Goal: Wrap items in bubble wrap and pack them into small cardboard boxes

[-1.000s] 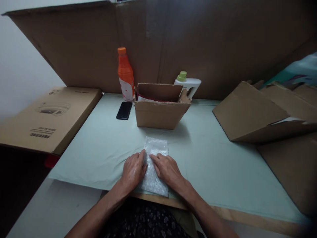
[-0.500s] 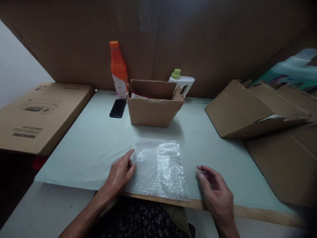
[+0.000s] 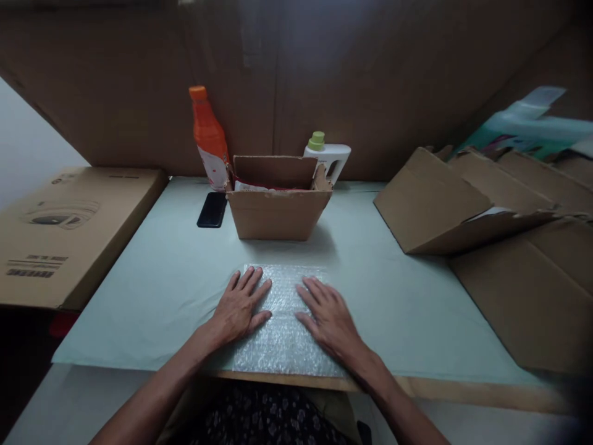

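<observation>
Step in hand: pressing bubble wrap sheet [image 3: 283, 337] flat on bench [image 3: 393, 309]. Left hand [image 3: 239, 307] and right hand [image 3: 328, 315] both flat, fingers spread, gripping nothing. Small cardboard box [image 3: 277, 213] straight ahead of hands. Next move likely needs item laid between hands.

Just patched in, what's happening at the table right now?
A person presses both hands flat on a sheet of bubble wrap spread at the near edge of the table: left hand on its left part, right hand on its right. Beyond it stands an open cardboard box, flanked by an orange bottle, a phone and a white jug.
</observation>
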`<state>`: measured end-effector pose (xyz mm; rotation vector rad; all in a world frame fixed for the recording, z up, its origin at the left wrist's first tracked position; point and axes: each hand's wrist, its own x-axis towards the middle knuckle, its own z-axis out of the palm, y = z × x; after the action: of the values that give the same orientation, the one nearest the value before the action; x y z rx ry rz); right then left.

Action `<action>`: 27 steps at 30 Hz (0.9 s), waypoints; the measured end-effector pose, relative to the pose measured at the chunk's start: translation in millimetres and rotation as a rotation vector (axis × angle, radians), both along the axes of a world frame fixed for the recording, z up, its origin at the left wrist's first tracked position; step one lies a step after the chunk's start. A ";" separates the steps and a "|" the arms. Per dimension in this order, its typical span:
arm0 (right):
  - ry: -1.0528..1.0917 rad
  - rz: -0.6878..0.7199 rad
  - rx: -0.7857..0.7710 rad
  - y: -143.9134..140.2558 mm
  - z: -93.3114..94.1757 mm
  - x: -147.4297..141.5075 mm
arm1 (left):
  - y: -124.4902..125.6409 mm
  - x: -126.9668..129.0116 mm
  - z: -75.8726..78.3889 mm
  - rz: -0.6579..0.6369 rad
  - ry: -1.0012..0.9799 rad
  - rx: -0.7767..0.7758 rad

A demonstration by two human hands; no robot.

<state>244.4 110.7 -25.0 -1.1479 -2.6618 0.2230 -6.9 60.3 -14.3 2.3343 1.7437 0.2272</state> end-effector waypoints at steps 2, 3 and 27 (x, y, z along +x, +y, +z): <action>0.020 -0.102 0.083 -6.8 -3.6 42.8 | 0.4 -5.0 -2.6 -0.004 -0.031 -0.013; 0.040 -0.141 0.121 -13.8 -1.1 62.9 | 0.2 -6.3 -2.8 -0.004 -0.050 -0.017; 0.310 0.099 -0.013 -76.0 27.2 47.6 | -95.6 -22.5 16.1 -0.243 -0.290 -0.061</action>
<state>292.0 34.7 2.2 -0.9025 -2.4461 0.4016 -29.4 -35.3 1.7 2.3057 1.3042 0.4388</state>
